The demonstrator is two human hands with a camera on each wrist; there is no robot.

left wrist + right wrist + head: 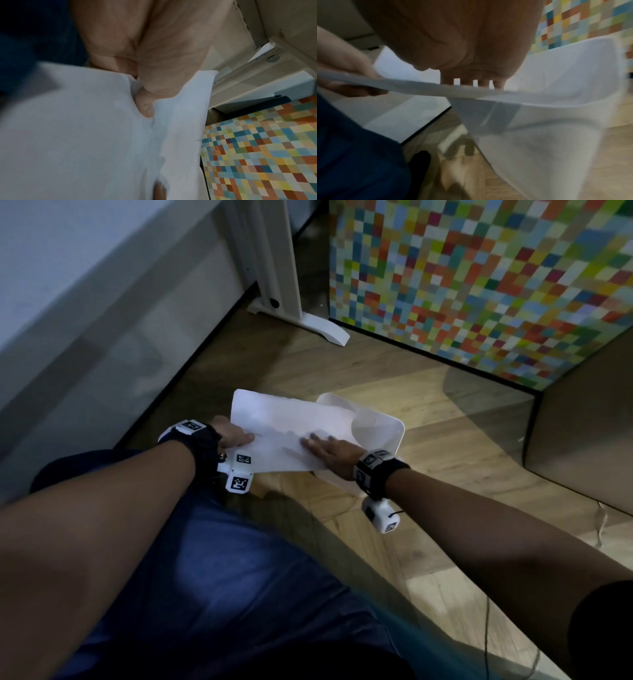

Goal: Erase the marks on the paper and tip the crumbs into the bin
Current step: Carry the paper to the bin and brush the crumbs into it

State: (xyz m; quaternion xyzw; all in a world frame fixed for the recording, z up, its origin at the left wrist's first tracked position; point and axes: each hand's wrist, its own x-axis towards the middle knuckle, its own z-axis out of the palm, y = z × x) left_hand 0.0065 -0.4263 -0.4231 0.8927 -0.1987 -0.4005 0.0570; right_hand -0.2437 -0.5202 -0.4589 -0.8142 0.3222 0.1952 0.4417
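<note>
A person holds the paper (287, 433) over a white bin (380, 422) on the floor, its right end dipping inside the rim. The left hand (233, 436) pinches the near-left edge; the right hand (329, 450) lies flat on top, fingers straight, nearer the bin. Crumbs would likely slide rightward along the sheet's long axis.

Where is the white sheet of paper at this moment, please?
In the head view, the white sheet of paper is held over the white plastic bin on the wooden floor, gripped by the left hand, the right hand flat on top.
</note>
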